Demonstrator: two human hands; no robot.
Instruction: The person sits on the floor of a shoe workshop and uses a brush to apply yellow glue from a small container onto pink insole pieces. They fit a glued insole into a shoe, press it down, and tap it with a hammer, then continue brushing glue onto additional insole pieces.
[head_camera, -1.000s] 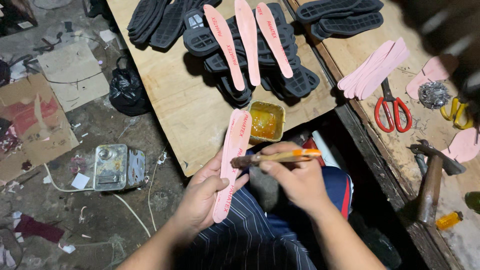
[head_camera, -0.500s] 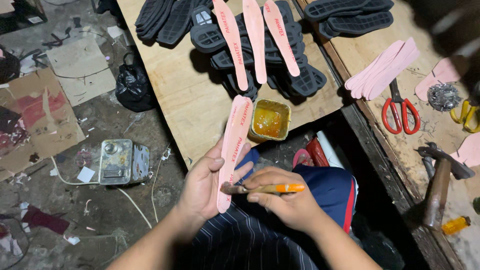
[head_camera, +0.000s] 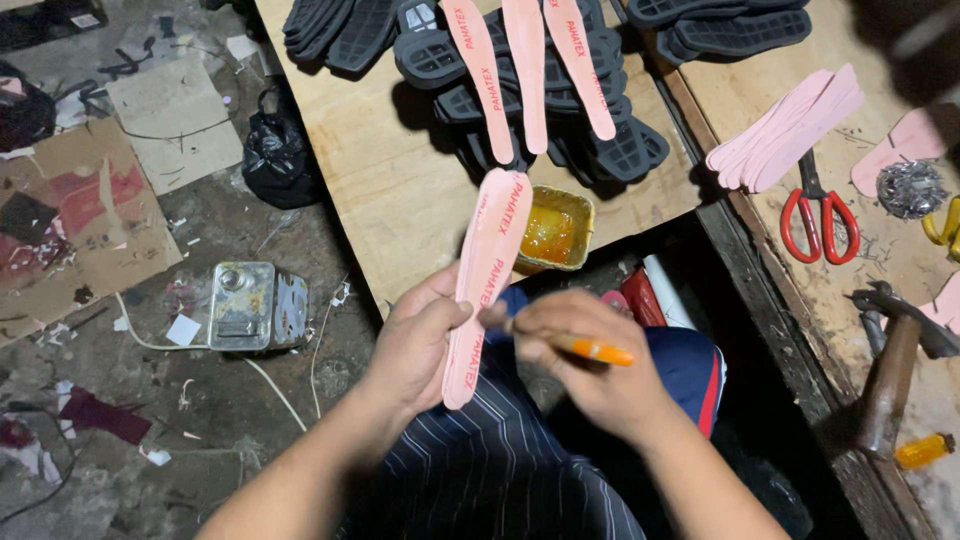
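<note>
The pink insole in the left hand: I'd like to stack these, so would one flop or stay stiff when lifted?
The pink insole, pinched low by the left hand, stands nearly straight, so probably fairly stiff. It looks thin, likely light.

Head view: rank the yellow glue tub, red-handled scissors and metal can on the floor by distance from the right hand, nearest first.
From the right hand:
1. Yellow glue tub, just above it on the plywood edge.
2. Red-handled scissors, up and to the right.
3. Metal can, far left on the floor.
</note>
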